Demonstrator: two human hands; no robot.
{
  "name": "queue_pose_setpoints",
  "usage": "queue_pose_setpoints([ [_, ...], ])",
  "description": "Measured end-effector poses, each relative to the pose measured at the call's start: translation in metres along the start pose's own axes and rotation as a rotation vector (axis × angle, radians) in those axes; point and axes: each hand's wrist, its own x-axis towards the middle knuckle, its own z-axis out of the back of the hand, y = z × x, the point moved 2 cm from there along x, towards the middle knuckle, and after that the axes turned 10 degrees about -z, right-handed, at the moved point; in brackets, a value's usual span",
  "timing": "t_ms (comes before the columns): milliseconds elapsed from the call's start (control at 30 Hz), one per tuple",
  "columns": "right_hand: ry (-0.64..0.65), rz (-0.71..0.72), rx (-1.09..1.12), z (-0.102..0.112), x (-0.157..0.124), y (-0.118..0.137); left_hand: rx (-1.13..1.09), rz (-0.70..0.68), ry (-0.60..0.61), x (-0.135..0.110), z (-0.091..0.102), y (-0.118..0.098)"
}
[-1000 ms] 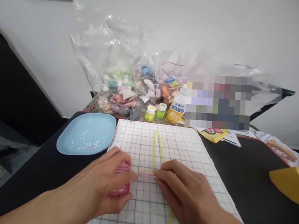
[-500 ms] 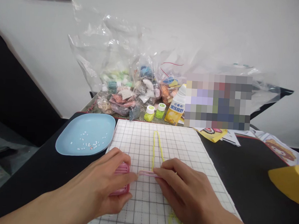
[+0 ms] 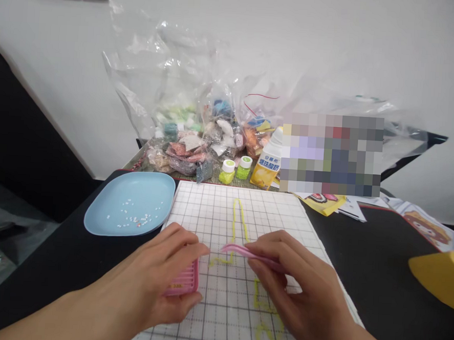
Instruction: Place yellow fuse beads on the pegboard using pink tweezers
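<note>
My left hand (image 3: 162, 274) is closed around a small pink ridged bead tray (image 3: 187, 279), at the left side of a white gridded board (image 3: 205, 209). Its index finger reaches over the top of the tray. Pink tweezers (image 3: 250, 254) are pinched in my right hand (image 3: 300, 292), their tips pointing left over the board, apart from the tray. Whether a bead sits between the tips I cannot tell. A thin yellow-green bead outline (image 3: 234, 224) runs along the board beyond and below the tweezers; my right hand covers part of it.
To the left lies a blue tray (image 3: 106, 198) with scattered white beads. Behind the board stand two small lidded jars (image 3: 227, 172), a yellow-and-white bottle (image 3: 266, 164) and plastic bags (image 3: 190, 147) of colored packets. A yellow object (image 3: 441, 278) sits at the right edge.
My right hand has moved right and slightly away from me, taking the tweezers farther from the pink tray. More of the yellow-green outline shows. My left hand has barely moved; its index finger is raised slightly.
</note>
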Motion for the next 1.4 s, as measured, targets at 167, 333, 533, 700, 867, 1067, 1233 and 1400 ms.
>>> queue_pose_setpoints([
  [167, -0.02, -0.093, 0.073, 0.001, 0.001, -0.001, -0.107, 0.129, -0.034, -0.002, 0.005, -0.003],
  [333, -0.068, -0.007, 0.051, 0.004, 0.001, 0.002, -0.134, 0.202, -0.127, -0.005, 0.004, -0.004],
  [533, 0.042, 0.144, -0.062, 0.0, -0.004, 0.005, -0.183, 0.231, -0.154, -0.006, 0.0, -0.005],
  [700, 0.193, 0.172, -0.131, -0.003, -0.008, 0.007, -0.198, 0.266, -0.153, -0.008, -0.003, -0.005],
  [867, 0.236, 0.215, -0.163, -0.002, -0.009, 0.012, -0.263, 0.267, -0.145, -0.007, -0.004, -0.006],
  [1067, 0.229, 0.229, -0.162, -0.001, -0.008, 0.014, -0.251, 0.276, -0.156, -0.006, -0.003, -0.007],
  [1233, 0.228, 0.219, -0.172, 0.0, -0.006, 0.014, -0.232, 0.272, -0.17, -0.007, -0.004, -0.007],
  [1400, 0.225, 0.227, -0.174, 0.0, -0.006, 0.015, -0.24, 0.275, -0.178, -0.007, -0.003, -0.007],
])
